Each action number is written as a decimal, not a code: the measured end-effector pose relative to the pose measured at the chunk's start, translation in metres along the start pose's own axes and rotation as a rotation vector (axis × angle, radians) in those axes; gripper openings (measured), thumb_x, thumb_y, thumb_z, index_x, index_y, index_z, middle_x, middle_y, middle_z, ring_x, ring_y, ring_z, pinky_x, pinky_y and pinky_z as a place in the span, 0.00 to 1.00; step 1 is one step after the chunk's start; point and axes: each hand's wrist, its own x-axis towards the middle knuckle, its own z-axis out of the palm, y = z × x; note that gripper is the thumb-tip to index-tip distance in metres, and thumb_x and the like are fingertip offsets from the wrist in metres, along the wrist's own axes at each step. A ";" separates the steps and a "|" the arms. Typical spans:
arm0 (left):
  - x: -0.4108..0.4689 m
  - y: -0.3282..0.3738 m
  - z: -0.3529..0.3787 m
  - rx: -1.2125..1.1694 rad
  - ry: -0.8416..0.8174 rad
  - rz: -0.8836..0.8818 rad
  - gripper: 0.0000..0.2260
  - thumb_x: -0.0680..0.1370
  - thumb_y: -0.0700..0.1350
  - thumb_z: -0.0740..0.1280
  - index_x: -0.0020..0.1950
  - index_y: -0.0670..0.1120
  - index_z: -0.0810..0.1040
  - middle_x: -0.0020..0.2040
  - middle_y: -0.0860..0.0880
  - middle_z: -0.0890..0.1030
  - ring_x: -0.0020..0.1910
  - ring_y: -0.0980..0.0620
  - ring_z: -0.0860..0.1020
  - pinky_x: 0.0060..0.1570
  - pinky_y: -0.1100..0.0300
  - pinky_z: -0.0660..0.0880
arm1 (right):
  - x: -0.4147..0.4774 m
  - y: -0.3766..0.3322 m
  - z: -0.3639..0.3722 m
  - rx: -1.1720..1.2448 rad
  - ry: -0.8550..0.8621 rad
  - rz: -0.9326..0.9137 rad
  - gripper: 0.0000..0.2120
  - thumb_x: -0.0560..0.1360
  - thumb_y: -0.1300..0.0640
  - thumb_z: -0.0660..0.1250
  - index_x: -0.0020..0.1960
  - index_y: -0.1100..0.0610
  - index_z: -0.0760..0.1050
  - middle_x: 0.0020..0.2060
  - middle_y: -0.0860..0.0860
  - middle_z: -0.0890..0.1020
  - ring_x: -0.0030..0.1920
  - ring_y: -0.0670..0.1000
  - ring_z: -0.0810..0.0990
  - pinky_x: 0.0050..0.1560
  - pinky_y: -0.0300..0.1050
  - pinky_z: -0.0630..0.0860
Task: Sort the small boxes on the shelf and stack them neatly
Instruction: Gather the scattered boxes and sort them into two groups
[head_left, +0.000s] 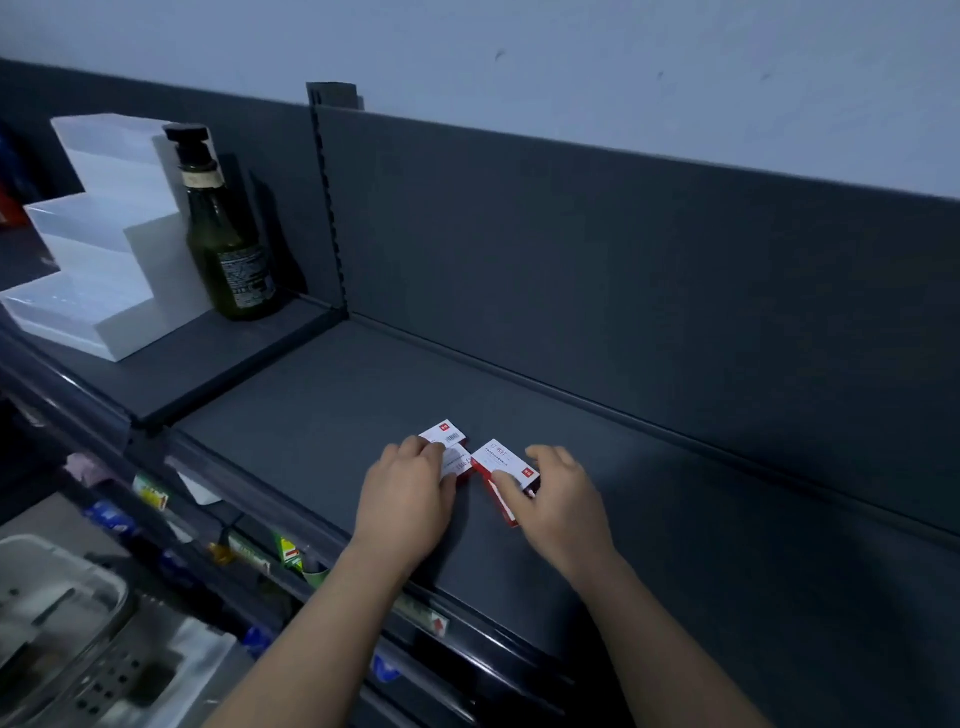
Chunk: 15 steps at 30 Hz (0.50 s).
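Small white-and-red boxes lie on the dark grey shelf (571, 467) near its front edge. My left hand (408, 493) covers a left pair of boxes (445, 435), fingers curled over the near one; the far one shows a barcode. My right hand (558, 499) grips a right stack of boxes (500, 458), thumb on the near side and fingers on the far side, with a red side (501, 501) showing below it. The two groups nearly touch at a corner.
A dark green pump bottle (228, 234) and a white stepped display riser (104, 234) stand on the raised shelf section at left. The back panel (623, 260) rises behind. Lower shelves with packets (285, 551) and a grey basket (62, 623) lie below left.
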 end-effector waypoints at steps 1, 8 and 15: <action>0.000 0.000 -0.002 0.007 0.023 0.041 0.13 0.78 0.50 0.60 0.58 0.47 0.77 0.56 0.49 0.77 0.53 0.46 0.74 0.50 0.55 0.70 | -0.003 -0.001 -0.004 -0.015 0.002 0.009 0.20 0.75 0.47 0.65 0.61 0.58 0.74 0.56 0.53 0.79 0.56 0.54 0.76 0.55 0.46 0.70; 0.002 0.016 -0.020 -0.027 0.074 0.301 0.05 0.72 0.45 0.68 0.45 0.47 0.82 0.42 0.49 0.82 0.40 0.44 0.77 0.39 0.55 0.70 | -0.031 -0.005 -0.040 -0.189 0.029 0.081 0.23 0.79 0.48 0.59 0.71 0.55 0.66 0.70 0.50 0.70 0.70 0.49 0.67 0.67 0.40 0.61; -0.005 0.063 -0.027 -0.142 0.067 0.483 0.09 0.76 0.47 0.64 0.50 0.46 0.80 0.47 0.49 0.81 0.48 0.43 0.76 0.47 0.54 0.70 | -0.084 0.006 -0.080 -0.266 0.169 0.185 0.23 0.80 0.50 0.59 0.72 0.57 0.65 0.70 0.51 0.69 0.71 0.48 0.65 0.69 0.36 0.57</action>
